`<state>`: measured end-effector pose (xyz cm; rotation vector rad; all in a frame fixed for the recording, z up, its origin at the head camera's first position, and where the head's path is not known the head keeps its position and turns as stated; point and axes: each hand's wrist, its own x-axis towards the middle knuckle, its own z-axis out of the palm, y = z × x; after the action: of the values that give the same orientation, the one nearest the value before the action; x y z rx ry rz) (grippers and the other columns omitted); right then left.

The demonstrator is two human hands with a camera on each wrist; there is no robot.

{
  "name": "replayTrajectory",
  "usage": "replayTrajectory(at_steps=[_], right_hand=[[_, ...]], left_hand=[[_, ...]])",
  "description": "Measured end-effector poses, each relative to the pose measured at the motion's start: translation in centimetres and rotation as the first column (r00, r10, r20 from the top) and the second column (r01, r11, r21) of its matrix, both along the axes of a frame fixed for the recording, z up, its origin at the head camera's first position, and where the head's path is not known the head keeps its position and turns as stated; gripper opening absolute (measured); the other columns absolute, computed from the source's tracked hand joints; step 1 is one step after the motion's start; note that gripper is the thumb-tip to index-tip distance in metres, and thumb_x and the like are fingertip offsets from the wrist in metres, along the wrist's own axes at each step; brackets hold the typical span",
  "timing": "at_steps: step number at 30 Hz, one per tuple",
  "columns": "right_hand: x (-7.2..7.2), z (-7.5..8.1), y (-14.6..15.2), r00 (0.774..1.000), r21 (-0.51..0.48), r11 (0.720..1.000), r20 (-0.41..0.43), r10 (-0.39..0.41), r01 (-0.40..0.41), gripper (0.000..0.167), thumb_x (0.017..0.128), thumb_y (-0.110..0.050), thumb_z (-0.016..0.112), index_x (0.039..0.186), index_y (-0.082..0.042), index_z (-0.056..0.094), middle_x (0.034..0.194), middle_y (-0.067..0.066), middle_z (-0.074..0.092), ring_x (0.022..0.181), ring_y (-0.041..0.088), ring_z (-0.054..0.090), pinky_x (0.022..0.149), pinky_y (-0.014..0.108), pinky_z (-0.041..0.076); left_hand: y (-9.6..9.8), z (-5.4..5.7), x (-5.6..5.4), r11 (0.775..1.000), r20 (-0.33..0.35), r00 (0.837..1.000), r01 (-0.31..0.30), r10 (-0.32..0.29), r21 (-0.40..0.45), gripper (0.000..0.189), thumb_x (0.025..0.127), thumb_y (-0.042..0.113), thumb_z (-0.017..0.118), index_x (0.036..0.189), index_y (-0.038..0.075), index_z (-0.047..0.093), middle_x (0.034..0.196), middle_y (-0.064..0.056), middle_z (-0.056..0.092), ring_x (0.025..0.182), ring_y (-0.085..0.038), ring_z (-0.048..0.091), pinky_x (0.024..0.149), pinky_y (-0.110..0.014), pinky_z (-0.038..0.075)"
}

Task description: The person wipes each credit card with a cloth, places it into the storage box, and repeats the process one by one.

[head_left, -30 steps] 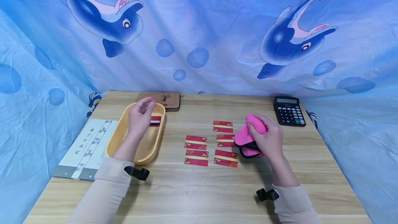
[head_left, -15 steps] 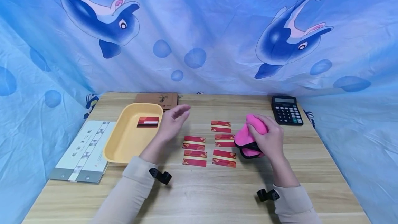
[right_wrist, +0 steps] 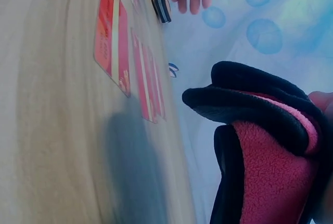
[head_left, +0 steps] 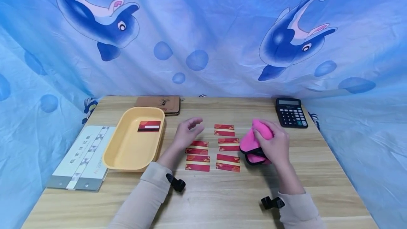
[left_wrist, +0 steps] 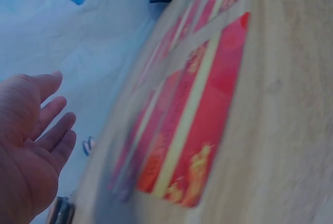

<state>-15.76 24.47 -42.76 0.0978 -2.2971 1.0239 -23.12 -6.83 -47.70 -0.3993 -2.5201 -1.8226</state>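
My right hand (head_left: 276, 142) grips a folded pink fleecy cloth (head_left: 250, 142) with black edging, held just right of the cards. In the right wrist view the cloth (right_wrist: 273, 172) appears folded over, above its shadow on the table. My left hand (head_left: 187, 133) is empty, fingers relaxed, between the tray and the cards. Several red cards with a gold stripe (head_left: 228, 163) lie flat in two columns; the left hand overlaps the corner of one. Another card (head_left: 149, 126), dark-striped side up, lies in the yellow tray (head_left: 128, 151). In the left wrist view, red cards (left_wrist: 208, 94) lie beside the hand.
A white and grey folder (head_left: 81, 154) lies left of the tray, its edge close to it. Behind the tray is a brown leather wallet (head_left: 159, 103). A black calculator (head_left: 290, 112) sits at the back right. A blue dolphin-printed curtain (head_left: 229, 59) surrounds the table.
My left hand has moved right, from over the tray to beside the left column of cards, uncovering the card in the tray. The right hand keeps hold of the cloth in nearly the same place.
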Motion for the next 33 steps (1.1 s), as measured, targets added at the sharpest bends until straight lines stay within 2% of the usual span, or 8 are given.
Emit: replayTrajectory(at_steps=[3, 8, 17, 25, 28, 33], right_hand=[[0.1, -0.2, 0.0, 0.999, 0.003, 1.0, 0.03, -0.012, 0.012, 0.04, 0.083, -0.012, 0.085, 0.12, -0.004, 0.073, 0.116, 0.014, 0.072, 0.106, 0.03, 0.066, 0.084, 0.047, 0.056], [0.4, -0.4, -0.2, 0.997, 0.012, 0.999, 0.066, -0.039, 0.038, 0.041, 0.083, -0.016, 0.085, 0.121, -0.005, 0.072, 0.117, 0.013, 0.071, 0.107, 0.03, 0.066, 0.086, 0.048, 0.056], [0.5, -0.7, -0.3, 0.998, 0.012, 0.999, 0.043, -0.042, 0.041, 0.039, 0.082, -0.014, 0.086, 0.118, -0.004, 0.073, 0.114, 0.015, 0.072, 0.105, 0.031, 0.067, 0.083, 0.048, 0.056], [0.3, -0.8, -0.2, 0.998, 0.004, 0.999, 0.053, -0.044, 0.044, 0.04, 0.083, -0.015, 0.085, 0.12, -0.004, 0.073, 0.116, 0.015, 0.072, 0.106, 0.032, 0.067, 0.085, 0.048, 0.056], [0.3, -0.7, -0.2, 0.998, 0.002, 0.999, 0.047, -0.039, 0.039, 0.04, 0.083, -0.014, 0.085, 0.119, -0.004, 0.073, 0.116, 0.015, 0.072, 0.106, 0.032, 0.067, 0.085, 0.048, 0.056], [0.2, -0.7, -0.1, 0.998, -0.003, 0.999, 0.051, -0.036, 0.037, 0.039, 0.083, -0.014, 0.085, 0.119, -0.005, 0.073, 0.115, 0.015, 0.072, 0.105, 0.032, 0.067, 0.083, 0.046, 0.055]], left_hand=[[0.8, -0.9, -0.1, 1.0, 0.014, 1.0, 0.01, -0.01, -0.02, 0.039, 0.097, 0.016, 0.071, 0.133, 0.004, 0.064, 0.133, -0.009, 0.064, 0.128, -0.029, 0.056, 0.111, -0.046, 0.045], [2.1, -1.9, 0.0, 0.993, 0.027, 0.999, 0.049, -0.047, -0.104, 0.039, 0.097, 0.018, 0.071, 0.134, 0.008, 0.064, 0.139, -0.007, 0.061, 0.134, -0.028, 0.051, 0.113, -0.047, 0.043], [4.8, -2.7, -0.9, 0.974, 0.001, 0.991, 0.129, -0.131, -0.188, 0.038, 0.098, 0.019, 0.07, 0.135, 0.012, 0.064, 0.142, -0.007, 0.058, 0.137, -0.026, 0.048, 0.114, -0.045, 0.042], [5.5, -3.3, -1.9, 0.959, 0.018, 0.988, 0.151, -0.151, -0.241, 0.05, 0.096, 0.021, 0.073, 0.143, 0.01, 0.058, 0.147, -0.01, 0.054, 0.141, -0.027, 0.044, 0.118, -0.043, 0.036], [5.6, -3.4, -2.3, 0.947, 0.012, 0.986, 0.162, -0.165, -0.276, 0.056, 0.095, 0.021, 0.074, 0.146, 0.011, 0.054, 0.15, -0.01, 0.052, 0.142, -0.028, 0.042, 0.119, -0.044, 0.035], [5.9, -3.3, -2.9, 0.914, -0.007, 0.983, 0.17, -0.186, -0.369, 0.058, 0.093, 0.022, 0.076, 0.146, 0.009, 0.054, 0.148, -0.012, 0.053, 0.141, -0.03, 0.043, 0.119, -0.044, 0.035]])
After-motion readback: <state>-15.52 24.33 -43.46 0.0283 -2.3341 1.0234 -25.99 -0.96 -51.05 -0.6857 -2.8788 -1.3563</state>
